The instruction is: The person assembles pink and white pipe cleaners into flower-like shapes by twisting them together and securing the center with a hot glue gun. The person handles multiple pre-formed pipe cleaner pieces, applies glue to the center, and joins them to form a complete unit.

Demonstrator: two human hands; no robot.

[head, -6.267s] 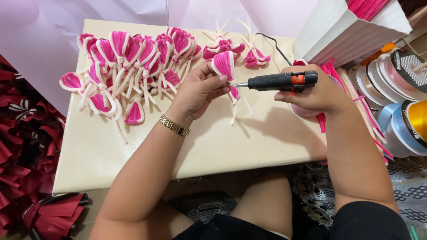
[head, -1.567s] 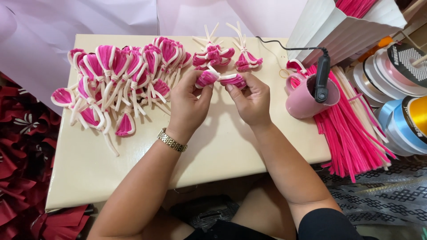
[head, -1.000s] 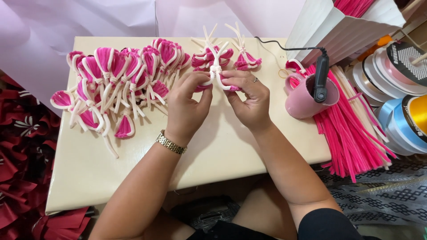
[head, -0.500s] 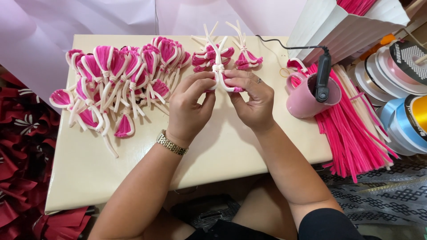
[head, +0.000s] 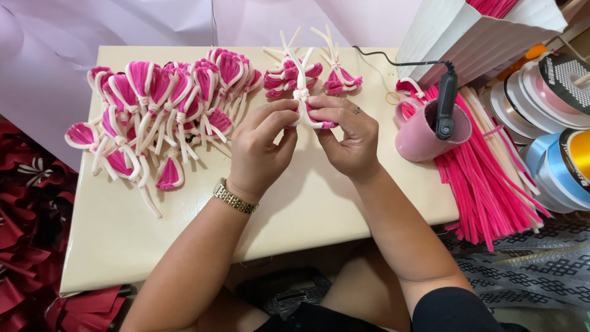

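I see fuzzy pink-and-white pipe-cleaner petal piece [head: 302, 98], white stems knotted and splayed upward, above middle of cream table [head: 123, 246]. My left hand [head: 261, 147] pinches it at knot, fingers closed. My right hand [head: 347, 135] pinches lower pink loop. Pile of finished petals [head: 160, 104] left; pink mug [head: 421, 132] right.

**What the view kept back**

The fingers of the left hand [head: 264, 138] and right hand [head: 347, 138] covered the lower part of the pink-and-white flower piece [head: 302, 92]. The ribbon spools [head: 556, 117] ran past the right edge. The white box [head: 479, 31] was cut off at the top.
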